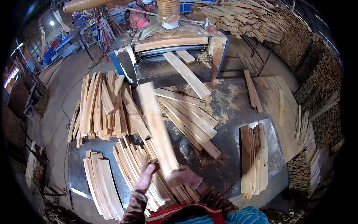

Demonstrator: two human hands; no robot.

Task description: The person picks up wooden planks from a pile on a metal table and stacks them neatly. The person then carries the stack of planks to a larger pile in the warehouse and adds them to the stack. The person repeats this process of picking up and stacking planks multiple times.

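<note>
A long pale wooden board (158, 127) slants up over the metal table, its far end raised and slightly blurred. My right hand (185, 176), in a pinkish glove, grips its near end. Just left of the board, my left hand (146, 174), gloved too, holds nothing, its fingers apart above a row of narrow wooden slats (128, 160). Several planks (194, 119) fan out on the table to the right of the held board. Farther off, one plank (186, 74) leans out of the planer's opening, with a shorter wood piece (185, 56) beside it.
The planer (171, 39), with a ridged hose on top, stands across the table's far side. Stacked slats lie at left (99, 104), near left (102, 186) and right (254, 160). Sawdust covers parts of the table (231, 112). Behind the planer is another person (141, 15).
</note>
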